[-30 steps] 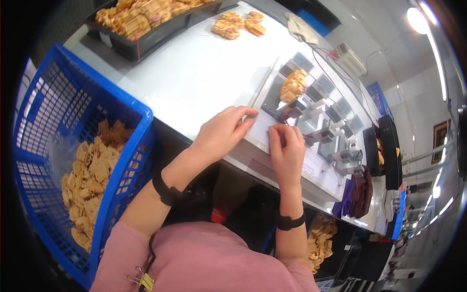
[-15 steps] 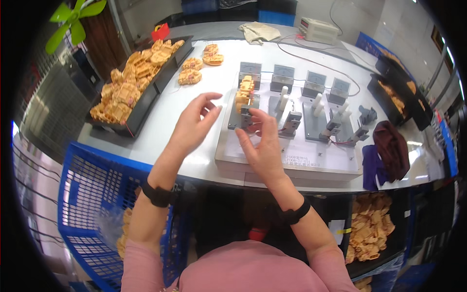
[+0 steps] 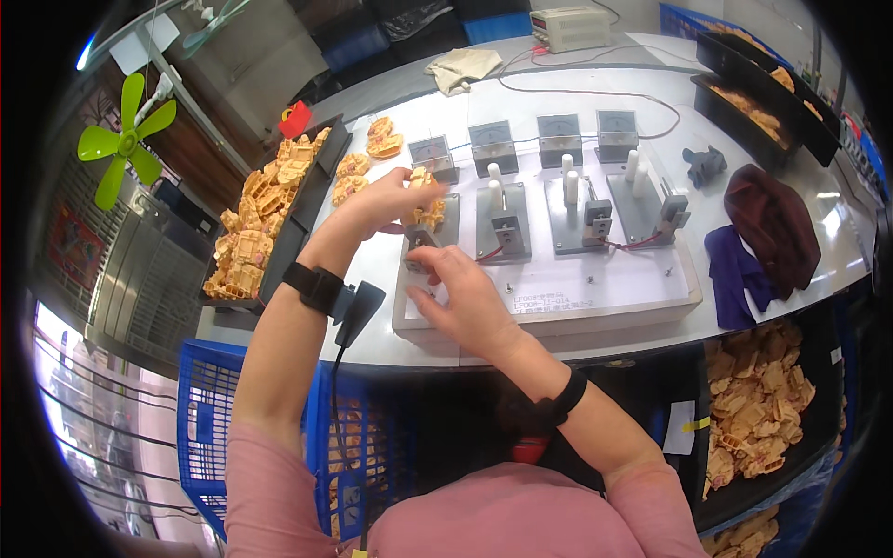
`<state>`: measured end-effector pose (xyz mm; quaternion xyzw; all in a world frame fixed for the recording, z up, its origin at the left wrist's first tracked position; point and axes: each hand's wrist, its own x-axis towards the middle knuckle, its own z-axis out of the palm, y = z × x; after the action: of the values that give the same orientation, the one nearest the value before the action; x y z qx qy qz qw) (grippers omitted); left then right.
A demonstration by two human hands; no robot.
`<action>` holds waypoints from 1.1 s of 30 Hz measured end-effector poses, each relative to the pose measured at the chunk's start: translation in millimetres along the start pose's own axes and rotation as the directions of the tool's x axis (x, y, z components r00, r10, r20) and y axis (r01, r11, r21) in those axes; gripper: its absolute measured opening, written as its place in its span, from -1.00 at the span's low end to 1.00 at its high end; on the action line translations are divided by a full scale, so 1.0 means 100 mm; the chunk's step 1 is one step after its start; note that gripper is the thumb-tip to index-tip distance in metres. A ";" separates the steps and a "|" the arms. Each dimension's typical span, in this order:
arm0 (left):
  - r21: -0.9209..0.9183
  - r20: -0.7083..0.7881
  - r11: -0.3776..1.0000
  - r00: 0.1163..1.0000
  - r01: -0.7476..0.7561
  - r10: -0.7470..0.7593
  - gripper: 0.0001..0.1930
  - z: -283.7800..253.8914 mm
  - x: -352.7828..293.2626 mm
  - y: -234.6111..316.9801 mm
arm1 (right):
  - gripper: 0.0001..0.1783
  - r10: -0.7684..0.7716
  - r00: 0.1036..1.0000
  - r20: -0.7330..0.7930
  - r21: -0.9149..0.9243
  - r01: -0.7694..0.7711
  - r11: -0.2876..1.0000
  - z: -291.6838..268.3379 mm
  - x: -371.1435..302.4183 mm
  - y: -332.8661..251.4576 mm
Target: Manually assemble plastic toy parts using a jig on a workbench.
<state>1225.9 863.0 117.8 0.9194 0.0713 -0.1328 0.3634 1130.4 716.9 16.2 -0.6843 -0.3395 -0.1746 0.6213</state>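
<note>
An orange plastic part with a knobbly outline stands in the leftmost station of a white test fixture. My left hand reaches over from the left, its fingers closed around the upper end of this part. Just in front of it, my right hand is at a small grey clamp block. Its index finger touches the block, while the thumb stays apart below. Behind the part stands a grey-framed analog meter. The contact between the part and its station is partly hidden by my fingers.
Three more stations with white pegs and meters stand to the right. A black tray of orange parts lies left; several loose ones lie behind. Dark cloths lie right. A blue basket stands below the table edge.
My left hand has moved right onto the orange part, which it was apart from before. My right hand stays by the clamp block. The whole view has shifted.
</note>
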 end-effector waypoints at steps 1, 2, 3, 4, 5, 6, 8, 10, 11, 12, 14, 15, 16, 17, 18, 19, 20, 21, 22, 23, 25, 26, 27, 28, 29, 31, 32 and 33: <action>0.095 -0.013 0.995 0.999 -0.044 0.045 -0.22 -0.03 -0.01 0.00 | -0.59 -0.008 1.000 0.004 0.009 0.008 1.000 0.00 0.01 -0.01; 0.044 -0.040 0.995 0.995 -0.084 0.086 -0.23 -0.05 -0.05 0.04 | -0.60 0.010 1.000 0.000 0.031 -0.010 0.999 0.01 0.01 -0.03; 0.041 -0.060 0.996 0.995 -0.074 0.077 -0.23 -0.08 0.00 0.04 | -0.60 0.027 1.000 0.002 0.055 -0.027 0.998 0.02 0.02 -0.04; 0.019 -0.091 0.983 0.979 -0.184 0.185 -0.24 -0.18 0.06 -0.01 | -0.61 0.014 1.000 0.001 0.019 -0.014 1.000 0.05 0.02 -0.05; 0.002 -0.119 0.957 0.950 -0.291 0.289 -0.25 -0.25 0.00 0.03 | -0.61 -0.003 1.000 0.029 0.043 0.002 0.999 0.04 0.01 -0.05; -0.042 -0.213 0.949 0.931 -0.313 0.297 -0.26 -0.36 -0.07 0.07 | -0.59 0.007 1.000 0.009 -0.007 -0.007 1.000 0.02 0.00 -0.04; -0.070 -0.321 0.933 0.894 -0.352 0.313 -0.29 -0.61 -0.34 0.22 | -0.56 0.023 1.000 -0.018 -0.067 -0.024 0.997 -0.03 0.00 -0.07; -0.186 -0.289 0.937 0.928 -0.295 0.235 -0.28 -0.73 -0.55 -0.05 | -0.50 0.045 0.999 -0.025 -0.076 -0.046 0.996 -0.05 -0.01 -0.06; -0.296 -0.208 0.923 0.960 -0.244 0.187 -0.28 -0.72 -0.65 -0.20 | -0.50 0.027 1.000 -0.005 -0.059 -0.027 0.998 -0.03 -0.01 -0.05; -0.373 -0.179 0.913 0.978 -0.165 0.103 -0.26 -0.70 -0.80 -0.41 | -0.50 0.036 0.999 -0.008 -0.078 -0.037 0.996 -0.02 -0.01 -0.04; -0.504 -0.072 0.861 0.990 0.067 -0.120 -0.29 -0.73 -0.97 -0.91 | -0.48 0.071 0.997 -0.001 -0.101 -0.071 0.992 0.01 -0.01 -0.07; -0.575 -0.062 0.815 0.989 0.074 -0.133 -0.41 -0.77 -1.02 -1.19 | -0.48 0.060 0.998 0.007 -0.101 -0.059 0.993 0.04 0.01 -0.09; -0.648 -0.067 0.759 0.987 0.067 -0.145 -0.49 -0.88 -1.00 -1.34 | -0.48 0.078 0.997 0.003 -0.109 -0.077 0.991 0.06 0.01 -0.11; -0.718 -0.071 0.694 0.985 0.058 -0.156 -0.57 -0.99 -0.97 -1.45 | -0.47 0.096 0.995 0.002 -0.119 -0.096 0.988 0.06 0.00 -0.12; -0.751 -0.159 0.660 0.975 -0.019 -0.153 -0.63 -1.16 -0.84 -1.54 | -0.46 0.096 0.995 -0.002 -0.132 -0.095 0.987 0.05 0.00 -0.10; -0.777 -0.249 0.622 0.955 -0.099 -0.159 -0.69 -1.38 -0.69 -1.64 | -0.46 0.086 0.996 0.014 -0.140 -0.084 0.987 0.05 -0.01 -0.08; -0.779 -0.374 0.601 0.903 -0.181 -0.212 -0.71 -1.62 -0.57 -1.67 | -0.45 0.089 0.996 -0.004 -0.162 -0.088 0.983 0.03 -0.02 -0.10; -0.767 -0.491 0.585 0.827 -0.263 -0.272 -0.72 -1.86 -0.48 -1.74 | -0.45 0.088 0.996 -0.019 -0.178 -0.090 0.980 0.03 -0.02 -0.11; -0.769 -0.562 0.525 0.777 -0.365 -0.284 -0.73 -2.11 -0.36 -1.94 | -0.44 0.084 0.996 -0.021 -0.184 -0.086 0.979 0.05 -0.02 -0.11; -0.758 -0.621 0.462 0.725 -0.459 -0.297 -0.73 -2.31 -0.29 -2.13 | -0.44 0.076 0.997 -0.018 -0.191 -0.079 0.978 0.07 -0.02 -0.11; -0.732 -0.666 0.509 0.634 -0.453 -0.393 -0.76 -2.41 -0.37 -2.25 | -0.45 0.103 0.995 -0.011 -0.194 -0.103 0.975 0.08 -0.01 -0.09; -0.789 -0.590 0.484 0.687 -0.379 -0.424 -0.77 -2.41 -0.40 -2.29 | -0.45 0.110 0.994 -0.019 -0.210 -0.112 0.971 0.07 -0.02 -0.07; -0.778 -0.531 0.594 0.719 -0.205 -0.448 -0.75 -2.35 -0.45 -2.34 | -0.45 0.101 0.995 -0.019 -0.203 -0.103 0.974 0.08 -0.01 -0.06; -0.810 -0.336 0.584 0.863 -0.059 -0.378 -0.75 -2.29 -0.44 -2.48 | -0.45 0.091 0.996 -0.020 -0.196 -0.093 0.976 0.09 -0.01 -0.05; -0.804 -0.115 0.588 0.947 0.089 -0.300 -0.75 -2.20 -0.50 -2.50 | -0.45 0.097 0.995 -0.025 -0.207 -0.100 0.973 0.09 -0.01 -0.05; -0.812 0.183 0.513 0.956 0.278 -0.228 -0.77 -1.68 -0.49 -2.37 | -0.44 0.091 0.995 -0.046 -0.235 -0.100 0.967 0.10 0.00 -0.04; -0.750 0.311 0.573 0.941 0.330 -0.135 -0.76 -1.49 -0.47 -2.40 | -0.44 0.086 0.995 -0.040 -0.243 -0.093 0.966 0.10 0.00 -0.07; -0.669 0.424 0.650 0.903 0.361 -0.065 -0.75 -1.34 -0.43 -2.37 | -0.44 0.088 0.995 -0.047 -0.234 -0.097 0.968 0.05 -0.04 -0.08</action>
<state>1156.4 1125.8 70.7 0.6388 0.1596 -0.3026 0.6891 1121.4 720.8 18.8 -0.7649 -0.2728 -0.1969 0.5493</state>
